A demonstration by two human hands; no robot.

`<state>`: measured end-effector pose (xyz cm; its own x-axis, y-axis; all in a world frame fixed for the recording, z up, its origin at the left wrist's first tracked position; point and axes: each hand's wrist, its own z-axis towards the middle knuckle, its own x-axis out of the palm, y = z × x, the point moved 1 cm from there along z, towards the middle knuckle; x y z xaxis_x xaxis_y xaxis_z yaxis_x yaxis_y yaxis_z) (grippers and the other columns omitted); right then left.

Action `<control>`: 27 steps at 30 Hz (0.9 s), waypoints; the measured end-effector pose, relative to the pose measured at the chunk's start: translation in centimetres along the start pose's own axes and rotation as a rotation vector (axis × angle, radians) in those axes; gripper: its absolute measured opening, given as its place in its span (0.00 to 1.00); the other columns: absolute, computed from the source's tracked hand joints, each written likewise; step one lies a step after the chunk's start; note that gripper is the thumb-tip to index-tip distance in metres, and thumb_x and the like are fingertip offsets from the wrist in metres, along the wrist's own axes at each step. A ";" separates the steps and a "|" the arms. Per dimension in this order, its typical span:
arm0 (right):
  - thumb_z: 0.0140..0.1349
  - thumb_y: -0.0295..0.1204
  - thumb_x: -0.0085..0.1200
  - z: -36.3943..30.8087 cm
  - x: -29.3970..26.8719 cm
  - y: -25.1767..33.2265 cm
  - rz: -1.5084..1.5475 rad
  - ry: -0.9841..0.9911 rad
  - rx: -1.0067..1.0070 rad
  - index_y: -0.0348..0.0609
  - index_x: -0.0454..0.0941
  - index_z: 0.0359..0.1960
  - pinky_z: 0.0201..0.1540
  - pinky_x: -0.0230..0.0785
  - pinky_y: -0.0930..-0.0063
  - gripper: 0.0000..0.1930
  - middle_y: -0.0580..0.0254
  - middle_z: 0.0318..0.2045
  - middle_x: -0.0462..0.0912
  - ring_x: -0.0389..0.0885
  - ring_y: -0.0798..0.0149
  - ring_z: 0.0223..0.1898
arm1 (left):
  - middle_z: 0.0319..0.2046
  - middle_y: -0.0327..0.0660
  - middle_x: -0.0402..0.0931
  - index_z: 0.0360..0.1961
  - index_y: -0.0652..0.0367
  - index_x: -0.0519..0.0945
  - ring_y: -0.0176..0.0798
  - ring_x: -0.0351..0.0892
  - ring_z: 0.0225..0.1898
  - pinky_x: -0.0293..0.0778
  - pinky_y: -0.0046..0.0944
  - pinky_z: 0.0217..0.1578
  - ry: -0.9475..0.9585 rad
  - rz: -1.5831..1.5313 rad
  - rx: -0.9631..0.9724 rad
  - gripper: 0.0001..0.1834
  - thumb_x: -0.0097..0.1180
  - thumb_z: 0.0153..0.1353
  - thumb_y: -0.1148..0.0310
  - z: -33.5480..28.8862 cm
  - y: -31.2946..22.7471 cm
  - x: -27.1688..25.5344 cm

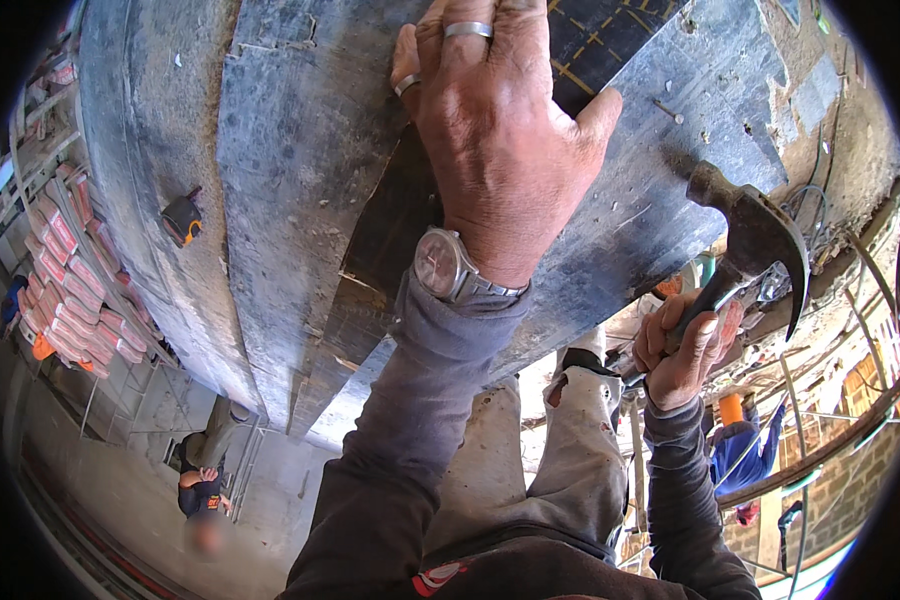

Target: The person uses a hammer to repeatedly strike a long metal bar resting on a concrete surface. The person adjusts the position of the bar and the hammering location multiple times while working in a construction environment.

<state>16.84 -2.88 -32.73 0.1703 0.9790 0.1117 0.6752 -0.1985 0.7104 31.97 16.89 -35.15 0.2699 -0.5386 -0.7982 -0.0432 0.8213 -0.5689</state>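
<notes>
My left hand point(500, 140) presses palm down on a narrow dark strip of board point(610, 35) with yellowish marks, its fingers stretched out past the upper edge of the view. The strip lies over larger grey, worn panels point(300, 150). In my right hand point(682, 345) a claw hammer point(745, 240) is gripped by its handle, with the head up and the claw pointing right and down. Near the hammer head, a nail point(670, 112) stands on the panel to the right of the strip. A tape measure point(182, 218) sits on the panels at the left.
Stacked pinkish bags point(70, 300) stand behind a metal railing at far left. Down below, a person point(208, 490) is on a grey floor. Cables point(815, 200), curved bars point(820, 465) and rubble lie right. A blue garment point(745, 450) shows beyond.
</notes>
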 end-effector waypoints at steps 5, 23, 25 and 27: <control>0.70 0.59 0.38 0.1 0.2 0.5 -0.036 0.013 -0.017 0.43 0.66 0.34 0.13 0.47 0.81 0.28 0.68 0.13 0.62 0.56 0.77 0.11 | 0.59 0.49 0.67 0.65 0.60 0.67 0.49 0.66 0.58 0.62 0.52 0.56 0.008 0.007 0.004 0.45 0.67 0.44 0.54 0.1 0.1 0.0; 0.73 0.51 0.41 -0.3 -0.6 0.8 -0.362 0.032 -0.033 0.46 0.67 0.27 0.14 0.48 0.82 0.23 0.74 0.12 0.60 0.55 0.80 0.12 | 0.67 0.50 0.60 0.69 0.64 0.58 0.53 0.56 0.69 0.50 0.58 0.66 0.275 0.235 0.019 0.54 0.65 0.46 0.46 0.8 0.9 -1.8; 0.73 0.52 0.41 -0.4 -0.5 2.3 -0.393 -0.027 -0.040 0.46 0.67 0.27 0.14 0.47 0.82 0.24 0.75 0.12 0.59 0.55 0.80 0.12 | 0.67 0.50 0.59 0.69 0.64 0.59 0.53 0.55 0.69 0.50 0.59 0.67 0.274 0.183 0.016 0.53 0.65 0.47 0.46 0.6 1.1 -1.7; 0.72 0.54 0.42 -0.2 0.0 4.0 -0.402 -0.074 -0.048 0.45 0.67 0.26 0.13 0.47 0.81 0.25 0.74 0.12 0.60 0.55 0.80 0.12 | 0.68 0.49 0.58 0.68 0.62 0.61 0.52 0.54 0.70 0.49 0.59 0.67 0.285 0.198 0.005 0.51 0.65 0.47 0.47 0.8 1.1 -1.8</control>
<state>19.40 -3.65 -29.73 -0.0480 0.9720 -0.2302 0.6646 0.2031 0.7191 32.19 18.88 -34.20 -0.0230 -0.3991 -0.9166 -0.0634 0.9156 -0.3970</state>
